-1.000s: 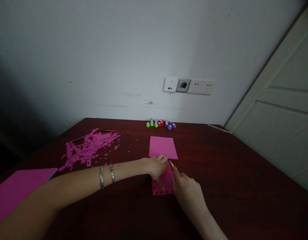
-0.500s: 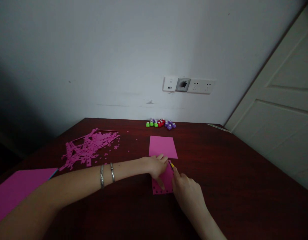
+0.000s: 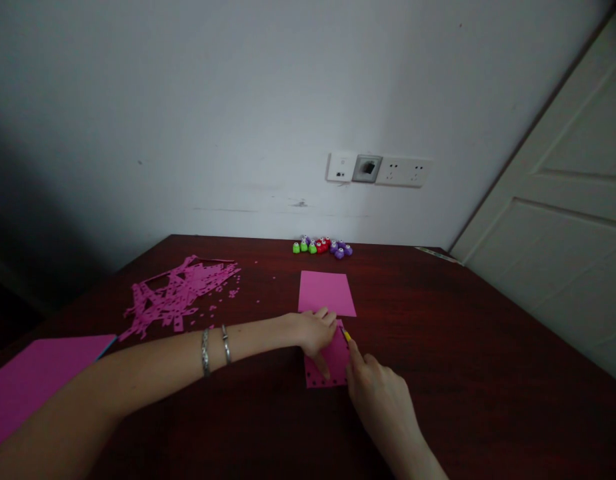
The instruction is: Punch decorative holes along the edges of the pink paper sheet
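Note:
My left hand [image 3: 315, 333] lies with fingers spread on a small pink foam or paper sheet [image 3: 338, 363], pressing it to the table. A row of dark holes runs along the sheet's near edge. Closed around a slim yellow craft knife [image 3: 347, 336], my right hand [image 3: 381, 390] stays at the sheet's right edge. The knife's dark tip touches or nearly touches the sheet near its upper right corner; the grip hides most of the handle. Just beyond my left fingers is a second, plain pink square [image 3: 327, 293].
On the left of the dark red table [image 3: 438, 320] lies a heap of pink offcuts [image 3: 181, 293] with small bits around it. A larger pink sheet stack [image 3: 43, 367] sits under my left forearm. Several green, red and purple figures [image 3: 322, 247] stand against the wall.
My right hand and the knife have shifted slightly down and to the right, toward me. My left hand has stayed in place on the sheet.

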`<control>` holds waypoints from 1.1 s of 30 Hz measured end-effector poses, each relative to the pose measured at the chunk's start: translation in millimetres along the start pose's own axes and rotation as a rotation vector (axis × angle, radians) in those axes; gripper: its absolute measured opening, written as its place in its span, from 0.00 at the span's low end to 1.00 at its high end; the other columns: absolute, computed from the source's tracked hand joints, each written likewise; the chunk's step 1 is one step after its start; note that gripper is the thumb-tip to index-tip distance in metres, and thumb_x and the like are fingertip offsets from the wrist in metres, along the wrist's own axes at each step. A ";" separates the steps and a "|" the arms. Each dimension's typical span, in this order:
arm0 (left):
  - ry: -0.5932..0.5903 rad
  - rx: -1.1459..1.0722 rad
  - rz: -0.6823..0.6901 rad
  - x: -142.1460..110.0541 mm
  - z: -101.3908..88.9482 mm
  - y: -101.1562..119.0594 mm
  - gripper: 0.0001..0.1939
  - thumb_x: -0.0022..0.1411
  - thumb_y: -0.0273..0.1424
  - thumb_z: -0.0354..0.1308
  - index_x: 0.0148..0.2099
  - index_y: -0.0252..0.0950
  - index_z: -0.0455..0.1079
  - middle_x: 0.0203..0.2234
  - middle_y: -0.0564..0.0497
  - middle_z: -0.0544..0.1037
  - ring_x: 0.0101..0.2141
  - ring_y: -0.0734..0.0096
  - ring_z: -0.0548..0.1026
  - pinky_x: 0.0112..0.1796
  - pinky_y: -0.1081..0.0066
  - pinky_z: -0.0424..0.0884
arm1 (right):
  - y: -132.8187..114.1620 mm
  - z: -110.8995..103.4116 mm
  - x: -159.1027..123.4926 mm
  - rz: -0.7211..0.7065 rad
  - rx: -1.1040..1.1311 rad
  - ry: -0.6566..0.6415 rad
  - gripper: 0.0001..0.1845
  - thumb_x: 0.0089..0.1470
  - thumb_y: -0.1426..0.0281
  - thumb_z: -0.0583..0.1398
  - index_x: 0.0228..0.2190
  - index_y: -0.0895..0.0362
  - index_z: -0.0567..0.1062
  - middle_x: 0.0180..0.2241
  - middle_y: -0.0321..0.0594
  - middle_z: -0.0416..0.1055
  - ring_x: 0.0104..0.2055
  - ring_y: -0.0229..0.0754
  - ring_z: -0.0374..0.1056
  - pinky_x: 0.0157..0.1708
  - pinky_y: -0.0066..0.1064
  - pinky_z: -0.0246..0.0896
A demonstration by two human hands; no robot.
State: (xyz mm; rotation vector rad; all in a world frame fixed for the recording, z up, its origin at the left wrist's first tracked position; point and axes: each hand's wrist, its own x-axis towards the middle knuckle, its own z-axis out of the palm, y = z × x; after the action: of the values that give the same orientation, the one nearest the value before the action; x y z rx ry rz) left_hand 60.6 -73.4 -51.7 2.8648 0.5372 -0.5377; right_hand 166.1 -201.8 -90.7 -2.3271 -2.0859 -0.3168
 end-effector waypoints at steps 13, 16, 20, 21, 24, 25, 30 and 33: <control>-0.031 0.034 0.003 -0.6 -2.1 2.7 0.45 0.48 0.52 0.54 0.59 0.24 0.54 0.56 0.32 0.58 0.53 0.47 0.57 0.47 0.55 0.62 | 1.2 2.8 -17.3 0.014 0.010 0.032 0.20 0.53 0.75 0.52 0.48 0.58 0.70 0.23 0.40 0.71 0.18 0.37 0.69 0.14 0.21 0.55; -0.032 0.035 -0.003 -0.5 -1.9 2.6 0.44 0.48 0.51 0.54 0.60 0.26 0.53 0.57 0.33 0.56 0.54 0.47 0.56 0.48 0.56 0.61 | 0.7 3.4 -21.4 0.018 0.004 0.042 0.19 0.53 0.75 0.52 0.47 0.58 0.71 0.22 0.40 0.71 0.17 0.37 0.69 0.13 0.22 0.55; -0.046 0.028 -0.009 0.8 -0.7 1.5 0.46 0.48 0.51 0.54 0.61 0.26 0.51 0.59 0.33 0.54 0.55 0.47 0.55 0.49 0.56 0.61 | -0.1 3.6 -26.0 0.020 -0.002 0.043 0.19 0.53 0.75 0.52 0.46 0.58 0.72 0.23 0.40 0.72 0.17 0.38 0.69 0.13 0.23 0.57; -0.045 0.020 -0.009 1.2 -0.4 1.2 0.47 0.48 0.52 0.54 0.61 0.26 0.51 0.59 0.33 0.53 0.55 0.46 0.55 0.49 0.56 0.61 | -0.4 3.9 -27.2 0.024 -0.001 0.044 0.19 0.53 0.75 0.52 0.46 0.58 0.72 0.23 0.40 0.72 0.17 0.38 0.69 0.13 0.22 0.56; -0.038 -0.020 -0.010 2.0 0.4 0.3 0.48 0.46 0.53 0.54 0.62 0.26 0.50 0.59 0.33 0.53 0.56 0.44 0.54 0.49 0.53 0.60 | -1.3 5.3 -31.3 0.038 0.006 0.047 0.19 0.52 0.74 0.53 0.47 0.57 0.71 0.22 0.39 0.72 0.17 0.37 0.69 0.12 0.22 0.56; -0.036 -0.034 -0.012 2.2 0.7 0.0 0.49 0.46 0.54 0.54 0.62 0.26 0.50 0.59 0.33 0.53 0.56 0.44 0.54 0.49 0.53 0.60 | -1.3 5.9 -32.8 0.037 0.010 0.045 0.20 0.52 0.74 0.53 0.47 0.57 0.71 0.22 0.39 0.72 0.17 0.37 0.69 0.12 0.22 0.55; -0.034 -0.052 -0.010 3.6 3.0 -2.1 0.53 0.44 0.54 0.56 0.63 0.24 0.48 0.61 0.32 0.48 0.58 0.41 0.49 0.50 0.52 0.58 | 1.8 7.6 -40.3 0.014 0.027 0.029 0.20 0.53 0.73 0.52 0.47 0.56 0.71 0.22 0.39 0.72 0.16 0.37 0.69 0.11 0.21 0.54; -0.035 -0.034 0.003 4.2 4.3 -2.8 0.53 0.44 0.54 0.55 0.62 0.22 0.48 0.60 0.31 0.48 0.57 0.41 0.50 0.51 0.52 0.58 | 4.9 9.2 -45.7 0.000 0.052 0.015 0.20 0.53 0.74 0.51 0.47 0.57 0.71 0.22 0.39 0.72 0.16 0.37 0.69 0.11 0.21 0.54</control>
State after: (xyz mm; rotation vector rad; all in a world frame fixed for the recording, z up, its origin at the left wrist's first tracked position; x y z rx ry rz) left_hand 61.8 -70.6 -57.5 2.8185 0.5314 -0.5712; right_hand 167.8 -246.1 -105.9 -2.2884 -2.0618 -0.2759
